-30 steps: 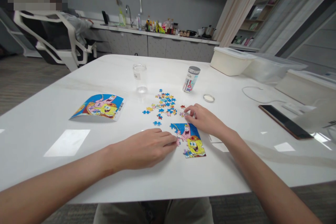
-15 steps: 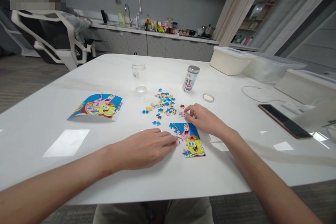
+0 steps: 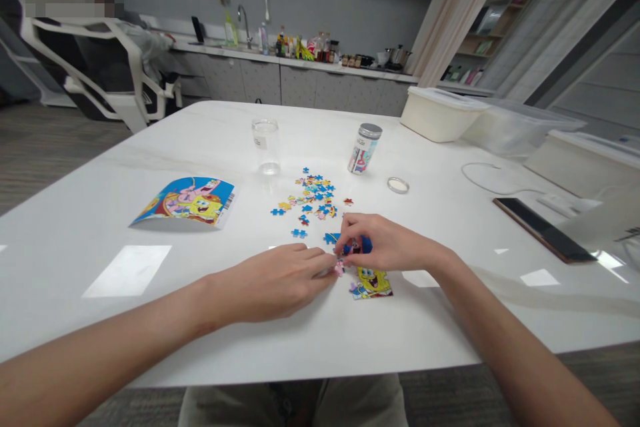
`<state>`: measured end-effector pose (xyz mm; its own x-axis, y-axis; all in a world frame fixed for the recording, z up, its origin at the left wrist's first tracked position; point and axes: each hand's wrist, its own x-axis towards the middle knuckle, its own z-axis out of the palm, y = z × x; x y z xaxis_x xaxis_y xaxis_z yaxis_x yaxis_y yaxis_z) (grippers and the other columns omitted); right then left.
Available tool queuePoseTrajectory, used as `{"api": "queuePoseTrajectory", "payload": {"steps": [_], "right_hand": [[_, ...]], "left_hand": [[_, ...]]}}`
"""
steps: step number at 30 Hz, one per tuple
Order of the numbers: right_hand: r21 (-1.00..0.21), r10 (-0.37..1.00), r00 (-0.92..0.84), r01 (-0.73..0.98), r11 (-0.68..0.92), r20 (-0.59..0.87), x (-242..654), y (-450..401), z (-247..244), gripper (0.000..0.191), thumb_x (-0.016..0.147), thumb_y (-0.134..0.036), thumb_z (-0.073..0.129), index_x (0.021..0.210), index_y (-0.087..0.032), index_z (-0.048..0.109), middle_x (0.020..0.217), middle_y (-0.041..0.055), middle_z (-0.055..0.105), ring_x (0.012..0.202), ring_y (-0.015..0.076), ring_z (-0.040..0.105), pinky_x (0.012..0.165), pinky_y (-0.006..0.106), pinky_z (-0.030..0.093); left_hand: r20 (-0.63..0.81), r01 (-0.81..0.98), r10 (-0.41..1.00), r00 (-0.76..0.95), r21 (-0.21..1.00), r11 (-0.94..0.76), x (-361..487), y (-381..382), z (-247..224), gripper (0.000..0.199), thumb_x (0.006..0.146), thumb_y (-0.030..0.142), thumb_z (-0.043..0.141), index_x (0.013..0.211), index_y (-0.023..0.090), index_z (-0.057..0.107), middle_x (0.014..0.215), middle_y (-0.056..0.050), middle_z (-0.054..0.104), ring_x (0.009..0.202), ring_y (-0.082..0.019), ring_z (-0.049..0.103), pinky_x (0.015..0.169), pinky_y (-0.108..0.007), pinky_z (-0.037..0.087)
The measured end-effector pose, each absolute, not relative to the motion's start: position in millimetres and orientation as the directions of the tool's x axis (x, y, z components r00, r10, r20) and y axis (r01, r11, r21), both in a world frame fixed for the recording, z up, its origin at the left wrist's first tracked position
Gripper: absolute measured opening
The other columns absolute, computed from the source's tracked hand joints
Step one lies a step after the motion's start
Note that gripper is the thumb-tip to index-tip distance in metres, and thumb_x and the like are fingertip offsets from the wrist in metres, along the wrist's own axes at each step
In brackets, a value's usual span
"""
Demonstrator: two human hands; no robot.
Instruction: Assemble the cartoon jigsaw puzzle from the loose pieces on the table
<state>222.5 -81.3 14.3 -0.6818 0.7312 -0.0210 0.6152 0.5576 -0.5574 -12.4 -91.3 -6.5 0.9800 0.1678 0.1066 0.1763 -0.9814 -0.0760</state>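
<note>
A partly joined jigsaw puzzle [image 3: 374,282] lies flat on the white table, showing a yellow sponge character and part of a pink one. At its left edge, the closed fingertips of my left hand [image 3: 287,280] are on a pink puzzle piece [image 3: 339,268]. My right hand [image 3: 383,243] reaches over the puzzle from the right, thumb and fingers pinched on a small piece that they mostly hide. Beyond the hands spread several loose puzzle pieces [image 3: 317,193], mainly blue and yellow. A curled picture sheet [image 3: 193,203] with the same characters lies to the left.
Behind the pieces stand an open clear jar [image 3: 267,150] and a lidded printed canister [image 3: 365,149], with a round lid [image 3: 397,185] nearby. To the right are a phone [image 3: 543,229], a white cable [image 3: 480,167] and plastic boxes [image 3: 443,117]. A person sits beyond, in an office chair [image 3: 95,67].
My right hand has moved left and nearer from beside the loose pieces, bringing a small pink piece to the puzzle's left edge. My left hand has stayed in place.
</note>
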Motion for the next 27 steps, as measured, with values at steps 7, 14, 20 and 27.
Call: {"api": "queuePoseTrajectory", "payload": {"steps": [7,14,20,27], "right_hand": [[-0.580,0.708,-0.700,0.618,0.531,-0.097,219.3,-80.4,12.5,0.011,0.079,-0.022,0.070,0.089,-0.020,0.072,0.089,0.0026,0.058,0.081,0.0144,0.057,0.075,0.028,0.046],[-0.589,0.690,-0.714,0.610,0.531,-0.118,218.1,-81.5,13.5,0.011,0.081,-0.021,0.067,0.091,-0.017,0.068,0.091,0.0034,0.057,0.079,0.0142,0.055,0.074,0.028,0.045],[-0.577,0.686,-0.721,0.602,0.552,-0.097,219.0,-82.0,10.5,0.013,0.079,-0.020,0.067,0.092,-0.017,0.066,0.093,0.0040,0.056,0.081,0.0152,0.055,0.077,0.029,0.046],[-0.580,0.652,-0.754,0.568,0.584,-0.082,219.6,-83.2,11.6,0.014,0.081,-0.026,0.067,0.092,-0.018,0.065,0.089,0.0029,0.054,0.080,0.0152,0.054,0.075,0.028,0.046]], "left_hand": [[0.102,0.184,0.176,0.979,-0.077,-0.980,-12.1,-92.0,-5.8,0.026,0.097,0.011,0.035,0.115,0.014,0.053,0.100,-0.008,0.061,0.084,-0.019,0.055,0.073,-0.031,0.041],[0.129,0.192,0.179,0.975,-0.100,-0.976,-11.9,-92.2,-8.7,0.022,0.098,0.012,0.034,0.111,0.014,0.052,0.093,-0.007,0.058,0.073,-0.017,0.050,0.064,-0.031,0.037],[0.151,0.194,0.176,0.973,-0.118,-0.974,-11.0,-93.0,-7.7,0.017,0.098,0.013,0.039,0.104,0.013,0.055,0.087,-0.005,0.056,0.067,-0.016,0.046,0.061,-0.032,0.034],[0.149,0.162,0.144,0.978,-0.114,-0.980,-10.0,-93.5,-7.5,0.021,0.099,0.013,0.036,0.102,0.014,0.057,0.087,-0.006,0.057,0.069,-0.016,0.047,0.063,-0.031,0.034]]}}
